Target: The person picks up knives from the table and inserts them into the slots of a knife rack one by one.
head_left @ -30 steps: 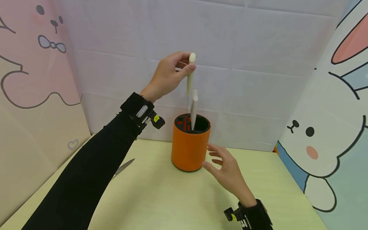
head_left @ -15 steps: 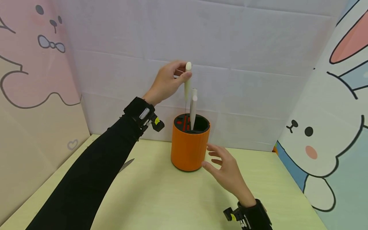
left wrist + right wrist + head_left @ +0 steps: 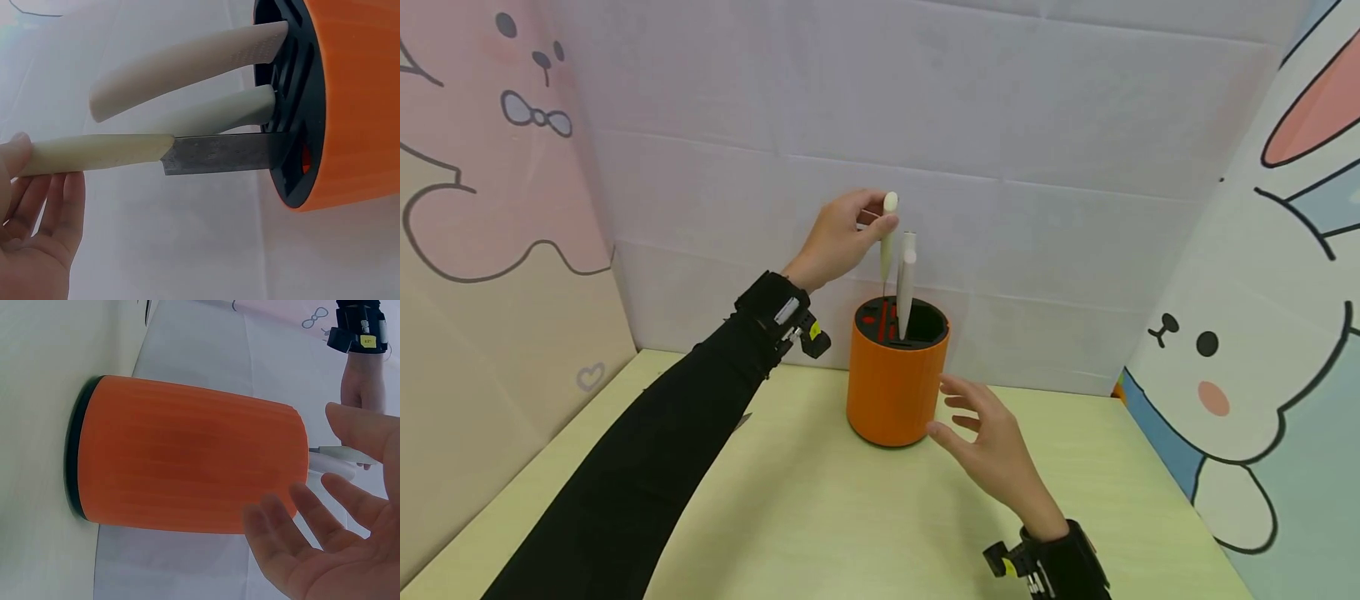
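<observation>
My left hand pinches the end of a knife's pale yellow handle between thumb and fingers, above the orange knife block. In the left wrist view the knife's blade sits partly inside a slot of the black slotted top; its tip is hidden. Two other pale handles, one pinkish white and one light green, stick out of the block beside it. Close to the block's right side, my right hand holds nothing, its fingers loosely bent and spread. Whether it touches the block I cannot tell.
The tip of another knife blade shows on the light table, mostly hidden by the left sleeve. A white sheet rises behind the block, and printed cartoon panels stand left and right.
My left hand has come down with the knife, and its blade has slid deeper into the block. The left sleeve now covers more of the knife on the table. The right hand stays put.
</observation>
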`<state>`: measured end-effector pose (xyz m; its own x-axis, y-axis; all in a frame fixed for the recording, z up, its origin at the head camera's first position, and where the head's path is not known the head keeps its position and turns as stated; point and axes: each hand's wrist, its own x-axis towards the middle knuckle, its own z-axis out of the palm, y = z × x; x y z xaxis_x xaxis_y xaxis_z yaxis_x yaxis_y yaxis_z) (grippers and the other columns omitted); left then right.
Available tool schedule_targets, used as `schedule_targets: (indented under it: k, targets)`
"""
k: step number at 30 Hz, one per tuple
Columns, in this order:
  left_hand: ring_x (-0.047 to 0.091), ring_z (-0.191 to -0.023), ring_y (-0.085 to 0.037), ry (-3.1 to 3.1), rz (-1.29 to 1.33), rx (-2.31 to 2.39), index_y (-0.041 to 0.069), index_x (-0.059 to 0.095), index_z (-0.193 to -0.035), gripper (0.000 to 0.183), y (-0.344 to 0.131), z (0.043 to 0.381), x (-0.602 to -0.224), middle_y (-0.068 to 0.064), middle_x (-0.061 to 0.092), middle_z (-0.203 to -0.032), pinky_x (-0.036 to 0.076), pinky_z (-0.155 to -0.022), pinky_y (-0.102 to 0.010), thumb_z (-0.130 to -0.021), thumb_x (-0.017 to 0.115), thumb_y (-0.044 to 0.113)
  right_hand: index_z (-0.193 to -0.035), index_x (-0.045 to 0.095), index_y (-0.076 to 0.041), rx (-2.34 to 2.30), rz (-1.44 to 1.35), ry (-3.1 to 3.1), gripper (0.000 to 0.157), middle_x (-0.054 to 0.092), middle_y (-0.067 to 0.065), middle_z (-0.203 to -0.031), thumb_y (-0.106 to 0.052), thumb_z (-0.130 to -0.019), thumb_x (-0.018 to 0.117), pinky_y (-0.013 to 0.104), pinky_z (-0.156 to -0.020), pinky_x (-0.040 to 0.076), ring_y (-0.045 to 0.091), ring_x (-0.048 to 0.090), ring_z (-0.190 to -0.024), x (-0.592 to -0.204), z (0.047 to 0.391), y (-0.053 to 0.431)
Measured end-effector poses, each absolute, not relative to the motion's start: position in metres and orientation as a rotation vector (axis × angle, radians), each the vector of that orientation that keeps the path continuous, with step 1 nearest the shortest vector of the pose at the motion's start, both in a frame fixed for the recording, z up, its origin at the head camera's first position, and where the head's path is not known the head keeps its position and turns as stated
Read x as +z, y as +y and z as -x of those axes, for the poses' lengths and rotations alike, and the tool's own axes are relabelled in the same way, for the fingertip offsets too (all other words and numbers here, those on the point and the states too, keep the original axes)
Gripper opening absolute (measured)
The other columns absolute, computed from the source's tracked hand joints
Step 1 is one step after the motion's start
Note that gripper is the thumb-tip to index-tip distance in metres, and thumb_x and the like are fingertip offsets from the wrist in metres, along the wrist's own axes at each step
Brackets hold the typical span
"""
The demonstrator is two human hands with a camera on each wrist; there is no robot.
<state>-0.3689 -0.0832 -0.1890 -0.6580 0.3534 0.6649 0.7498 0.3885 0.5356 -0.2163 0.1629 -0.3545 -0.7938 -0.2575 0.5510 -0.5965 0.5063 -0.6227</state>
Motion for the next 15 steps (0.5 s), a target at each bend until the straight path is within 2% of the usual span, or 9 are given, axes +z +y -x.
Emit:
schedule_targets:
  k: [15]
  targets:
    - [0.055,-0.095,-0.007,-2.258,0.945,-1.187,0.011,0.056,-0.126,0.033,-0.082,0.377,-0.219,0.004,0.057,-0.108,0.049,-0.08,-0.025,-0.098,0.057,0.029,-0.137,0.046,-0.032,1.196,-0.71,-2.378,0.06,0.052,-0.007,-0.126,-0.025,-0.085,0.075,0.033,-0.084,0.053,0.009,0.054,-0.108,-0.356,0.217,0.163]
